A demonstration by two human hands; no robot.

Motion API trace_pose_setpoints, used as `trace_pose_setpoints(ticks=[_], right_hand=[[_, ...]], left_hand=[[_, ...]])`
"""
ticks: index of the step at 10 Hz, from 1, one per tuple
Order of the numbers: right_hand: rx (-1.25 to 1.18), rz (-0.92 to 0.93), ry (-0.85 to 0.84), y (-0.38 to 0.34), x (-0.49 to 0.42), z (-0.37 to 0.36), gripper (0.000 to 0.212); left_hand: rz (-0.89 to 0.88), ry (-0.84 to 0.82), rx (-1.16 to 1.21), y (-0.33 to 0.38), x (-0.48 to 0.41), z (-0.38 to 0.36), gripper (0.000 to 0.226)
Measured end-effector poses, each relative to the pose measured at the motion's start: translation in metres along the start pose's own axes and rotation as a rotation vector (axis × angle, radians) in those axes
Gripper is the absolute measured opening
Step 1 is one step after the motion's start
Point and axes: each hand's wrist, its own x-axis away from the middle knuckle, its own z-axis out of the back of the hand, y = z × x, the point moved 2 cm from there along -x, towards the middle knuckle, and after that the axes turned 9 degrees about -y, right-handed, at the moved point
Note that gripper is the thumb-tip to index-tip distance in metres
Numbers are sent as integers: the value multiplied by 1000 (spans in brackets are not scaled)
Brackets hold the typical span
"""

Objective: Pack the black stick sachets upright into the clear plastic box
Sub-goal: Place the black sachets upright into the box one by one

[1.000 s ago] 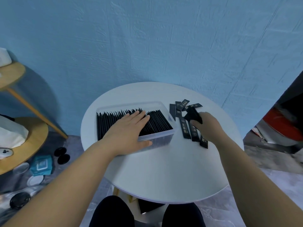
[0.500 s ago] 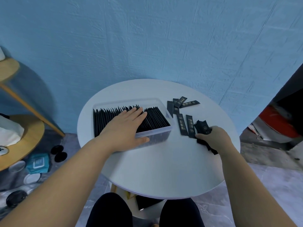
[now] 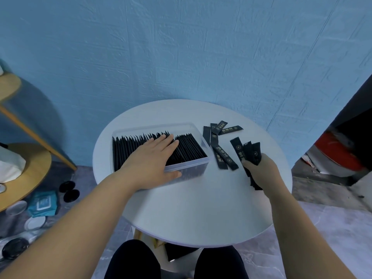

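Right hand (image 3: 263, 172) curled round a fanned bundle of black sachets (image 3: 249, 153), tips up, just above the table (image 3: 201, 208) on the box's right. Left hand (image 3: 151, 160) flat, fingers straight on the tops of the packed sachets (image 3: 128, 150), thumb against the front wall of the clear plastic box (image 3: 191, 173). Packed row stands upright, fills most of the box. Loose sachets (image 3: 222, 158) lie flat between box and right hand, more near the box's far right corner.

On the left half of the table (image 3: 191, 208), toward its far edge: box (image 3: 193, 172), with upright sachets (image 3: 130, 150) inside. Flat on top of these: left hand (image 3: 153, 160), thumb against the near wall. Just right of the box: loose sachets (image 3: 223, 158). Near the right edge: right hand (image 3: 263, 174), gripping a bundle of sachets (image 3: 251, 154).
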Motion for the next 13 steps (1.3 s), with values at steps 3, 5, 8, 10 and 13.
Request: trace_pose_setpoints(ticks=[3,5,8,10,13], right_hand=[[-102,329,-206,-127,23,-43,9],[367,331,-331,-139,9,-69,26],[352,172,-538,-140,9,-62,23],[181,162,-639,-139,8,-59,19],[99,136,-668,-134,-2,-66,12]], left_hand=[[0,5,9,-2,-1,-2,85],[-1,2,15,-1,-1,-1,86],[3,9,20,-1,-1,0,86],[-9,20,29,-1,-1,0,85],[-11,30,26,0,-1,0,79]])
